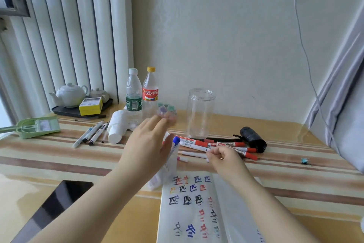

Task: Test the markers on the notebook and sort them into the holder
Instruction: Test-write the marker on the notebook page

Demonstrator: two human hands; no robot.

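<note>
Left hand (146,144) is raised over the worktop (295,179), fingers straight and spread, gripping nothing. Its fingertips blur across a small clear cup of pastel-capped markers (166,109). A blue-capped marker (174,151) stands just beside the palm; whether the palm touches it I cannot tell.

Right hand (222,157) hovers at the near edge of the loose marker pile (220,144), fingers curled in. It appears to pinch something small at the tips, but I cannot tell what, or whether the grip is closed on a marker.

Notebook (189,209) lies open at the near edge, page already filled with black, blue, red and orange test strokes. The holder, a clear jar (200,112), stands upright behind the pile and looks empty.

Judgement: step in hand is picking the next marker to test.

Method notes:
- Take one marker only, gripped mid-barrel, so its neighbours do not roll.
- Pull the cap straight off and keep it in the other hand.
- Stroke on a bare patch of the page, toward the right side, so the result reads clearly.
- Recap firmly before dropping it in the jar.
- Steady the jar; it looks light and may tip.
</note>
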